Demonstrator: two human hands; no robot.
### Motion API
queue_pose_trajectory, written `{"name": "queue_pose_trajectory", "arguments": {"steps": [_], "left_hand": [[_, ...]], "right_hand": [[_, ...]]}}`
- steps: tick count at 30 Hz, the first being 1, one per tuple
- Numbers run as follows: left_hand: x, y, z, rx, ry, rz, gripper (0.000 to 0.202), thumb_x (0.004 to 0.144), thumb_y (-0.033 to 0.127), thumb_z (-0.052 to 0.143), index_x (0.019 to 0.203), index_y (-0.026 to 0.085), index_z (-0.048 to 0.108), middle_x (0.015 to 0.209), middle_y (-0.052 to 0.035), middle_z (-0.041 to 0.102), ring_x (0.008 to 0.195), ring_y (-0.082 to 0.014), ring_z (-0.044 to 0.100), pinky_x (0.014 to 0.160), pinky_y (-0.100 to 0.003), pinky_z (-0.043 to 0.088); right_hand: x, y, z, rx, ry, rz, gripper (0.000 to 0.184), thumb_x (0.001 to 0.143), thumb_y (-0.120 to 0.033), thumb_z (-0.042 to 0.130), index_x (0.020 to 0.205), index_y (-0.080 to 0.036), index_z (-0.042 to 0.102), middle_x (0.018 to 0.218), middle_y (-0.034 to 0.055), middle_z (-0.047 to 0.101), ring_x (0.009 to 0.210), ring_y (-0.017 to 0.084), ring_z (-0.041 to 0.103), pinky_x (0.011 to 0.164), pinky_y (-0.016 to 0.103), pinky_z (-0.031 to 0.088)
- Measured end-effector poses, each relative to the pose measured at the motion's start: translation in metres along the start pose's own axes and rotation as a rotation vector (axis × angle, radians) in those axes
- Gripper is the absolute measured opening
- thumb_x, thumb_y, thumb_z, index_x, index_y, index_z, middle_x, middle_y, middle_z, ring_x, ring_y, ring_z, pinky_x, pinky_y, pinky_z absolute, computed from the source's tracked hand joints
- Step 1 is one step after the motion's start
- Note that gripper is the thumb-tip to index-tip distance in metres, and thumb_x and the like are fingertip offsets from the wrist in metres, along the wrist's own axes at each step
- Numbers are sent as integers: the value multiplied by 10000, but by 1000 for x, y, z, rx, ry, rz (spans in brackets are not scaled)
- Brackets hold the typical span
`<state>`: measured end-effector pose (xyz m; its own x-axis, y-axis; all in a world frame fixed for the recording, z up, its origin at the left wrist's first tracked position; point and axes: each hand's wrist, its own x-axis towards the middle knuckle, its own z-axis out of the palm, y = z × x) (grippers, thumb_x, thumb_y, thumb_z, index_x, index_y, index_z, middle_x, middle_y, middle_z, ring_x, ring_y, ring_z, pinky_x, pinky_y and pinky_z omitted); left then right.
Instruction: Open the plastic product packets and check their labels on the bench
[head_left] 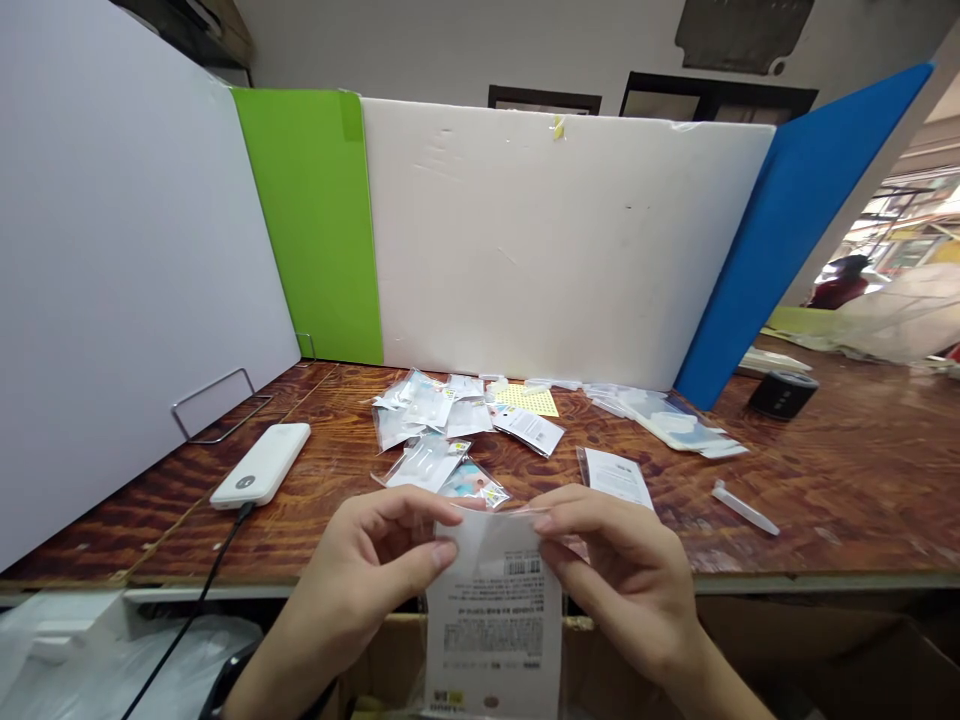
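Note:
My left hand (367,590) and my right hand (622,580) pinch the top edge of a clear plastic packet (493,640) from either side. Its white back label, with small dense print and a barcode, hangs down past the table's front edge. Just beyond my left fingers lies a small packet with a colourful card (474,485). A printed leaflet in a clear sleeve (616,478) sits just past my right fingers. Several more plastic packets (424,420) lie heaped farther out on the wood-grain table (840,480).
A white power bank (259,465) with a black cable (202,600) lies left. White, green and blue partition boards (555,240) stand along the table's back. A black cylindrical object (781,393) and a clear plastic strip (742,510) lie right. A cardboard box (787,650) sits below the front edge.

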<state>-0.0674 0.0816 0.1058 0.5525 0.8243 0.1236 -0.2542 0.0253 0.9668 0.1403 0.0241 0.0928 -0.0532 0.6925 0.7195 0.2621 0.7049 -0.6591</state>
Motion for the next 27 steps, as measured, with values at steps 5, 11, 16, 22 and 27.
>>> {"name": "queue_pose_trajectory", "arguments": {"steps": [5, 11, 16, 22, 27], "left_hand": [[1, -1, -3, -36, -38, 14, 75, 768, 217, 716, 833, 245, 741, 1033, -36, 739, 888, -195, 678, 709, -248, 553], [4, -5, 7, 81, 15, 33, 169, 795, 216, 690, 945, 282, 728, 921, -4, 743, 788, -136, 662, 662, -187, 536], [7, -10, 6, 39, -31, 20, 223, 825, 213, 650, 1029, 279, 710, 974, -21, 733, 863, -167, 661, 723, -230, 546], [13, -12, 4, -151, 14, -3, 201, 741, 201, 725, 940, 217, 748, 902, -52, 750, 809, -170, 666, 705, -235, 542], [17, -9, 6, -236, 90, -54, 226, 669, 197, 782, 891, 178, 743, 806, -55, 744, 682, -152, 661, 587, -209, 534]], "right_hand": [[-1, 0, 3, 75, 3, 73, 237, 861, -103, 527, 984, -272, 639, 935, 40, 658, 881, 182, 632, 712, 284, 534], [6, 1, 18, 178, 106, 396, 317, 734, -246, 734, 936, -278, 492, 922, 0, 605, 785, 158, 602, 625, 237, 518], [6, 10, 19, 362, 156, 629, 336, 727, -331, 760, 830, -245, 452, 671, -52, 563, 570, 102, 517, 493, 185, 420], [9, 16, 12, 596, 171, 648, 247, 731, -285, 757, 798, -219, 528, 664, -40, 609, 582, 96, 550, 525, 190, 417], [16, 12, 8, 614, 166, 668, 207, 690, -298, 763, 817, -195, 635, 662, -20, 633, 577, 96, 555, 520, 190, 416]]}}
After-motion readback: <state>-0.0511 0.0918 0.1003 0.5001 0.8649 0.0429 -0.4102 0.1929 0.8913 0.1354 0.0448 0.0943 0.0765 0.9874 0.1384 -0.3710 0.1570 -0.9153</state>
